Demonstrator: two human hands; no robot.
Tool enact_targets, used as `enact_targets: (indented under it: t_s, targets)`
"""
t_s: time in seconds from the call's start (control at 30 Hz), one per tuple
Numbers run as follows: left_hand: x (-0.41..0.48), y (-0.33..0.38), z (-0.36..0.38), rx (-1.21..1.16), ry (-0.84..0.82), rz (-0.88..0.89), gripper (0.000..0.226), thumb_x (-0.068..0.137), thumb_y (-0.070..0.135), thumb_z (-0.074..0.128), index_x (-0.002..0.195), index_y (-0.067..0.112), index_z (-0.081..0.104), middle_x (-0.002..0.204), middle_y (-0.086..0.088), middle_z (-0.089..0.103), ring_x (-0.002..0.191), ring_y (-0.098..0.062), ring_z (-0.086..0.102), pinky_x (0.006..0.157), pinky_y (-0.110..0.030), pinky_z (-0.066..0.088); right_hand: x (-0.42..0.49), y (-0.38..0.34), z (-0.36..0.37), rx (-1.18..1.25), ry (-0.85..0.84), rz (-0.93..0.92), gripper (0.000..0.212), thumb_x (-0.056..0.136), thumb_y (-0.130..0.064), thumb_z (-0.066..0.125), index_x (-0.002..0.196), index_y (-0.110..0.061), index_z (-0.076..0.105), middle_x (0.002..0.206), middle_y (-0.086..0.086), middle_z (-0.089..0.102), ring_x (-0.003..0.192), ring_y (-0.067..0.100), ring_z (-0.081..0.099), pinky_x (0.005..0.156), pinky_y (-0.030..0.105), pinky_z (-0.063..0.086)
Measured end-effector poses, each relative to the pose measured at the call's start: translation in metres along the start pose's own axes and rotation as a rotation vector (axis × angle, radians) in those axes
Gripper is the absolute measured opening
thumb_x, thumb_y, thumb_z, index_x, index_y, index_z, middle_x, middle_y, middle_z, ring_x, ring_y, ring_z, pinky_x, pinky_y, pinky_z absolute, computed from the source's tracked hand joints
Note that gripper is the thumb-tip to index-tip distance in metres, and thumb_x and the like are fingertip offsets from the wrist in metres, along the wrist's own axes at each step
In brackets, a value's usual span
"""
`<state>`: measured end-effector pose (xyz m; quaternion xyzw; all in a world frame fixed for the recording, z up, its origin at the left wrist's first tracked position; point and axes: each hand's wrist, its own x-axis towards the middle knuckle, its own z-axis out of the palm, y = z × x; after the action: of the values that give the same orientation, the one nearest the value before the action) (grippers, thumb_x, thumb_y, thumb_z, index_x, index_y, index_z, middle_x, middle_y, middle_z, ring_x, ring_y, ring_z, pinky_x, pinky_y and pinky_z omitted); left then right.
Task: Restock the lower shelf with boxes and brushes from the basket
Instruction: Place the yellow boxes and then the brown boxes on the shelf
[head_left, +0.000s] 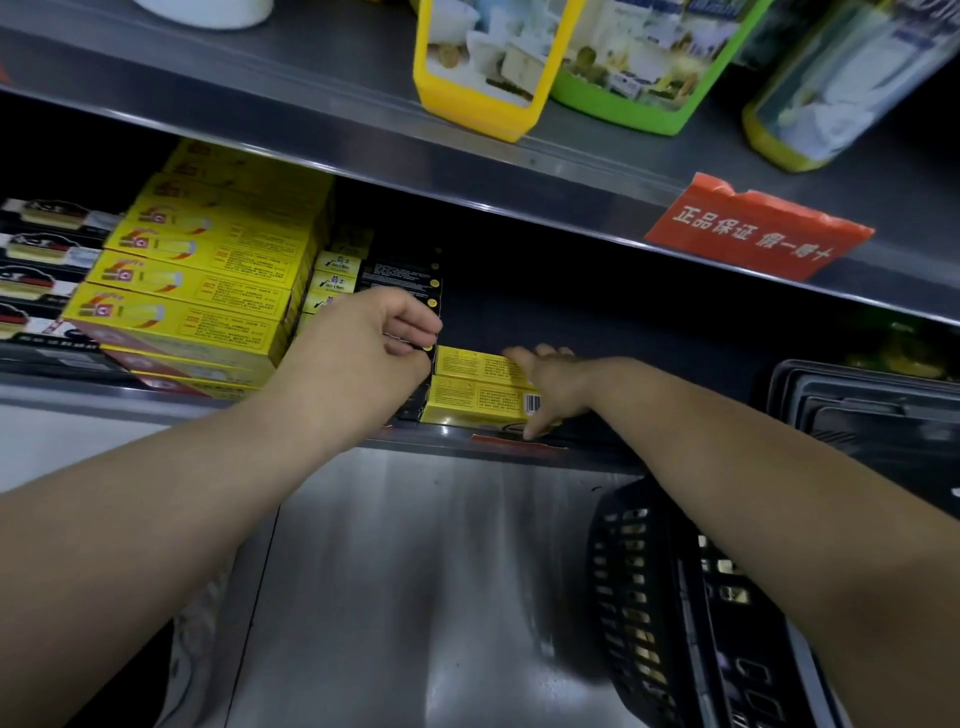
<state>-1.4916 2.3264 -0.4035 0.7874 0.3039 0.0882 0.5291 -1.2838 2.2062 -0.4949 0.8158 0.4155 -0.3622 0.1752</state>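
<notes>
Two yellow boxes (480, 384) sit stacked at the front edge of the lower shelf (519, 447), long axes running along that edge, barcode end toward the right. The right hand (545, 387) is on them from the right: its fingers lie straight over the top box and its thumb reaches down past the barcode end to the shelf lip, a flat, open grip that presses rather than clasps. Just left of the stack, touching it, stands a column of black boxes (410, 291); the left hand (374, 338) has its fingers curled and pinches the near edge of one of them. Both hands are at the boxes, the right one nearer the yellow pair, so any nudge to seat the stack would likely run leftward, toward the black column, or back into the shelf. Farther left, larger yellow cartons (208, 270) fill the shelf in a leaning pile, with packaged brushes (36, 249) at the left end. The black basket (675, 597) rests below the right forearm, its contents too dark to make out.
</notes>
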Motion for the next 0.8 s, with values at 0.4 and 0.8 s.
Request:
enact_targets:
  t_s: [0.4, 0.8]
  targets:
    - [-0.004, 0.018, 0.023, 0.019, -0.065, 0.058, 0.028, 0.080, 0.006, 0.060, 0.079, 0.034, 0.058, 0.084, 0.014, 0.065, 0.081, -0.006, 0.063, 0.075, -0.022, 0.052, -0.003, 0.000, -0.013, 0.039, 0.119, -0.043, 0.093, 0.069, -0.032, 0.081, 0.144, -0.018, 0.027, 0.138, 0.007, 0.039, 0.122, 0.024, 0.045, 0.088, 0.028, 0.041]
    - [-0.065, 0.092, 0.101, 0.259, -0.321, 0.565, 0.019, 0.080, 0.031, 0.064, 0.099, 0.029, 0.063, 0.099, 0.013, 0.062, 0.095, -0.002, 0.056, 0.087, -0.022, 0.042, -0.224, 0.044, -0.001, 0.784, 0.541, -0.264, 0.032, 0.080, 0.008, 0.063, 0.105, -0.011, 0.059, 0.099, 0.010, 0.065, 0.086, 0.015, 0.062, 0.080, 0.024, 0.051]
